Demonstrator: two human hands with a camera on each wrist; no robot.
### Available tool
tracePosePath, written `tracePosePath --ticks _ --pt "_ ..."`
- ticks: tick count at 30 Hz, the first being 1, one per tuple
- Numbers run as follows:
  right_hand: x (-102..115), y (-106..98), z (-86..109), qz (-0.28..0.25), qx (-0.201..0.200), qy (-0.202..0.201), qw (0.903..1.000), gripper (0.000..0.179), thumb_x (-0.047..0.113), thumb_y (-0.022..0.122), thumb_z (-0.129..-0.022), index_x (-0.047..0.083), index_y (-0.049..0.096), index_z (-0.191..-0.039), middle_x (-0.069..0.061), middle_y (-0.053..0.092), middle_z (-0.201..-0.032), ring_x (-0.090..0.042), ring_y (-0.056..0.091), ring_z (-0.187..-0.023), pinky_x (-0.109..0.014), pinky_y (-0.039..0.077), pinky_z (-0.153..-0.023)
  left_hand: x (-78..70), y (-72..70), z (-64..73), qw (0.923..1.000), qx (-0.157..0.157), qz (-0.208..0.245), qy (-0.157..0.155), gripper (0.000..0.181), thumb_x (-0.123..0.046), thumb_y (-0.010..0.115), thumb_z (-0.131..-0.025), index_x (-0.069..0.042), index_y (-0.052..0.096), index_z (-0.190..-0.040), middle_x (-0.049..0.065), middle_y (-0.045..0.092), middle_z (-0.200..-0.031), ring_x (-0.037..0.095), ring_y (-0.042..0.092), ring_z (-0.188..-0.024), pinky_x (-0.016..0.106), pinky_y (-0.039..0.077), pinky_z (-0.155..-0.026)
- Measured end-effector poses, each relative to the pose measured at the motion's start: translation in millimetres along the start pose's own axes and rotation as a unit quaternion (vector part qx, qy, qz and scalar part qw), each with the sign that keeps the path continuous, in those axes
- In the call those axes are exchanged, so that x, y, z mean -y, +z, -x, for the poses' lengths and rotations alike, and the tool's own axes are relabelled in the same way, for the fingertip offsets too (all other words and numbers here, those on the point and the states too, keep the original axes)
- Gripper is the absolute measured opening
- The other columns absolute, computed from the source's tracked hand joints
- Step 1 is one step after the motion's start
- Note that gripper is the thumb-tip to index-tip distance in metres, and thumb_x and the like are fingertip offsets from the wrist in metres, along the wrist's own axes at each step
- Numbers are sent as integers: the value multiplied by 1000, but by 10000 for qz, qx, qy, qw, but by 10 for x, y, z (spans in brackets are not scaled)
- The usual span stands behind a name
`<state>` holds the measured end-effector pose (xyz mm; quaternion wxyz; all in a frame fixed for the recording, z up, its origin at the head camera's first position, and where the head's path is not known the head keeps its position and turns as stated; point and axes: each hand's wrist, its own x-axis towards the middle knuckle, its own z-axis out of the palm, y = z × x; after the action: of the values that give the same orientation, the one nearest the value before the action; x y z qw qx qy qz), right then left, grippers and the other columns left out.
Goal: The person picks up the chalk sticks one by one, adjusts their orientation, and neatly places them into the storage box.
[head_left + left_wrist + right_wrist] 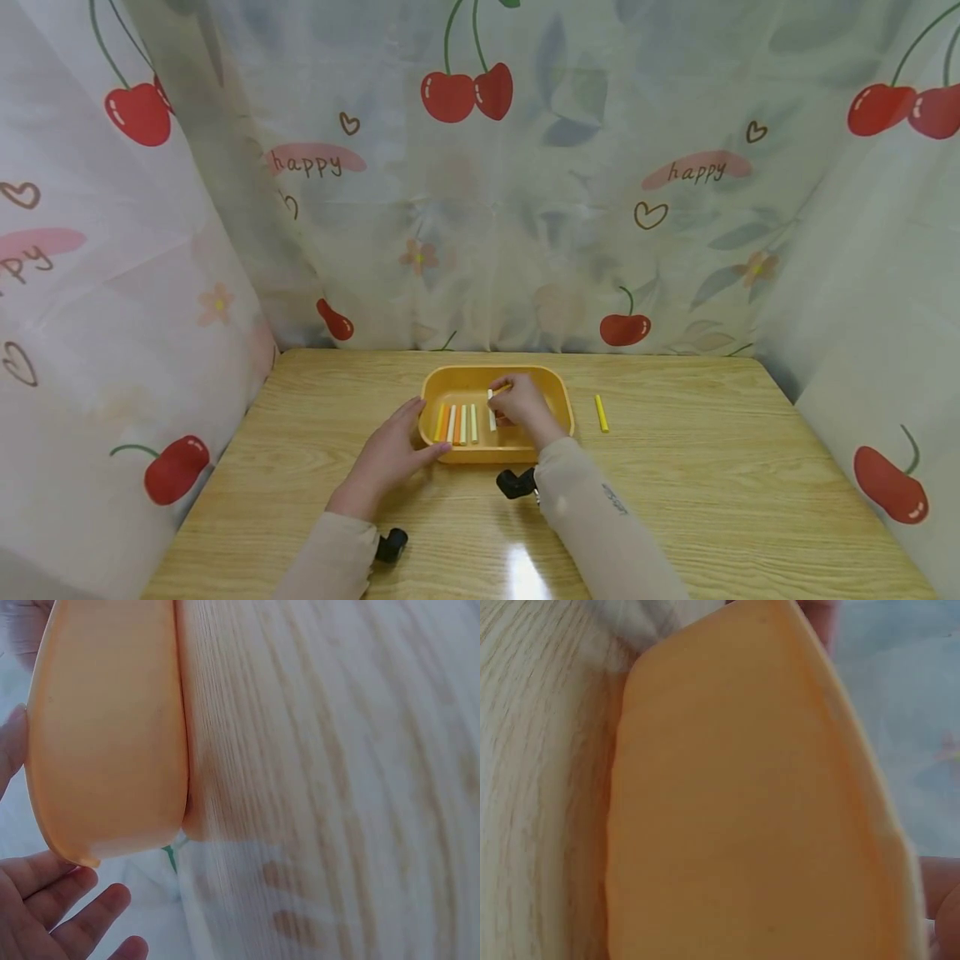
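Observation:
A shallow orange-yellow tray [480, 456] sits on the wooden table. In its left half several slim chalk sticks [463, 423], yellow, orange and whitish, lie side by side in a row. My left hand [390, 450] rests on the tray's near left corner, thumb at the near rim and fingers spread along the left end. The left wrist view shows those fingers [71, 907] loosely extended, some off the tray wall. Inside the tray, my right hand [522, 408] pinches a white chalk stick [492, 421] right of the row. Its palm hides part of the tray's right half.
A lone yellow chalk stick [602, 413] lies on the table right of the tray. Behind the table hangs a cherry-patterned curtain [480, 250], with more along both sides. Black camera mounts [516, 483] sit at both wrists. The right wrist view is mostly tray wall [727, 787].

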<state>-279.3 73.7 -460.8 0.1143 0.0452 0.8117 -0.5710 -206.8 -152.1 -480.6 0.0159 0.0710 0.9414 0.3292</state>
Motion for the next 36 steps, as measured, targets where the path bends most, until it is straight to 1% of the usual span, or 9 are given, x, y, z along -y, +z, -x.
tracePosePath --ticks 6,10,13,16,20,23,29,36 --pt "-102 56 -81 379 -33 66 9993 27 -6 66 -82 -1 65 -109 -10 61 -68 -17 54 -50 -28 47 -47 -12 -6 1 10000 5 8 -17 93 -52 76 -85 -6 36 -155 11 33 -161 33 33 -146 52 29 -117" --pt "-134 75 -111 379 26 99 9992 26 -7 65 -80 -2 65 -106 -10 61 -65 -15 52 -48 -26 44 -44 -6 -2 -3 10000 -8 31 -26 93 -52 76 -85 -6 36 -155 11 33 -161 33 33 -146 52 29 -117" --pt "-141 90 -122 332 68 148 9993 24 -8 63 -78 -3 64 -102 -12 60 -66 -15 52 -47 -26 46 -44 1 3 -4 10000 -4 25 -9 93 -52 76 -85 -6 36 -155 10 32 -161 33 33 -146 51 29 -117" --pt "-168 108 -142 284 78 249 9993 23 -9 64 -78 -2 63 -100 -13 61 -71 -17 54 -50 -29 53 -47 3 5 0 10000 3 17 20 94 -53 76 -85 -6 36 -155 10 32 -161 32 32 -146 51 29 -117" --pt "-191 133 -143 215 2 362 9991 24 -9 65 -80 -2 64 -103 -14 62 -79 -17 55 -54 -31 57 -52 -4 1 1 10000 1 29 22 93 -53 76 -85 -6 36 -155 10 32 -161 32 32 -146 51 29 -118" --pt "-179 149 -135 252 -72 329 9991 25 -8 65 -82 -2 64 -106 -12 61 -79 -16 55 -54 -29 56 -52 -11 -5 1 10000 -25 51 19 93 -53 76 -85 -6 36 -155 11 32 -161 32 32 -146 51 29 -118" --pt "-169 181 -147 386 -168 295 9987 24 -6 67 -84 -3 64 -107 -11 60 -82 -16 58 -55 -30 58 -54 -6 -7 -1 10000 -50 35 63 93 -52 76 -85 -5 37 -155 11 33 -161 33 33 -146 52 29 -117" --pt "-204 213 -159 269 -101 255 9993 23 -8 62 -82 -3 62 -105 -14 58 -81 -19 56 -54 -31 55 -50 25 7 -3 10000 -43 27 75 93 -52 76 -85 -5 37 -155 11 33 -161 33 33 -146 52 29 -117"
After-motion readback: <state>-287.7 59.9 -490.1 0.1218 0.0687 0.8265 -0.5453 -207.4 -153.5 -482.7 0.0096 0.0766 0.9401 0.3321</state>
